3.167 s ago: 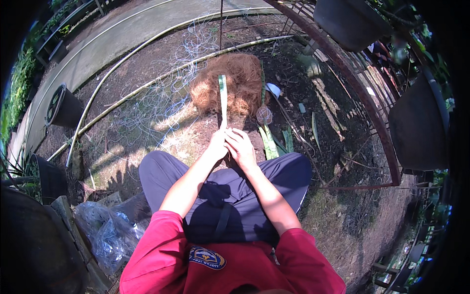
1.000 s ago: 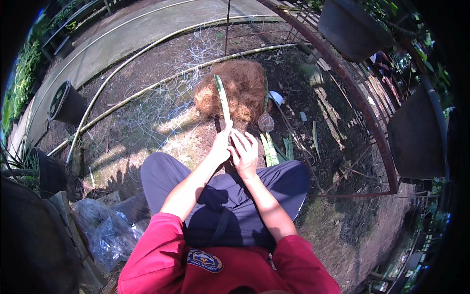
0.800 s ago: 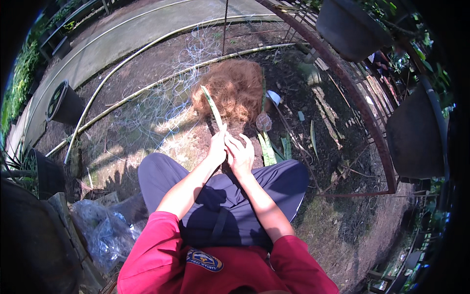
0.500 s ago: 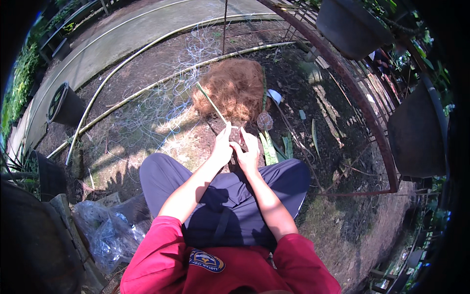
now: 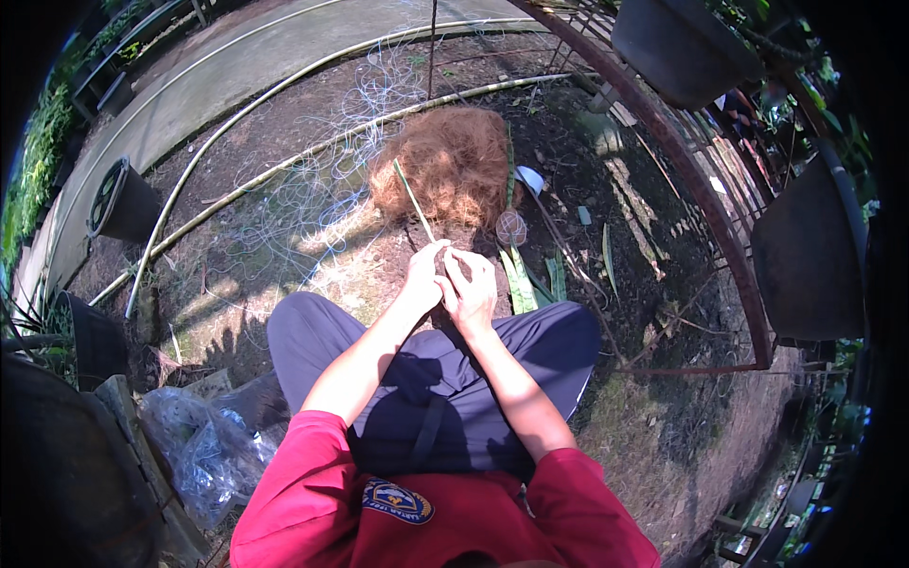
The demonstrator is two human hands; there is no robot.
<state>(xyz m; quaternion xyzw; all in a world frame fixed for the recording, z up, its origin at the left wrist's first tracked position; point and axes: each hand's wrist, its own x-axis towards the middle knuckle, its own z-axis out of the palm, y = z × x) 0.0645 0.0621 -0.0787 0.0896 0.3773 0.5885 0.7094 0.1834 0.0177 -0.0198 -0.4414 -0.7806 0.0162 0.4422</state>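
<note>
My left hand (image 5: 422, 284) is closed on the lower end of a long, narrow green leaf (image 5: 413, 199), which points forward and up to the left, seen nearly edge-on. My right hand (image 5: 470, 293) is against the left one at that end, fingers curled; what they pinch is hidden. Behind the leaf lies a heap of brown fibre (image 5: 440, 156). Just right of my hands, broad pale-and-green leaves (image 5: 519, 284) lie on the soil, with a small netted ball (image 5: 511, 227) above them and a white, curved object (image 5: 530, 178) farther back.
Tangled blue-white string (image 5: 303, 227) and long pipes (image 5: 227, 199) lie left and ahead. A black pot (image 5: 128, 204) stands at left, clear plastic (image 5: 194, 445) beside me. A rusty metal frame (image 5: 729, 237) with large hanging pots (image 5: 805, 256) arches at right. Concrete path (image 5: 189, 71) runs behind.
The leaf has turned from showing its flat, striped face to nearly edge-on, and its tip leans farther left than earlier. My hands have shifted slightly, staying together at its lower end.
</note>
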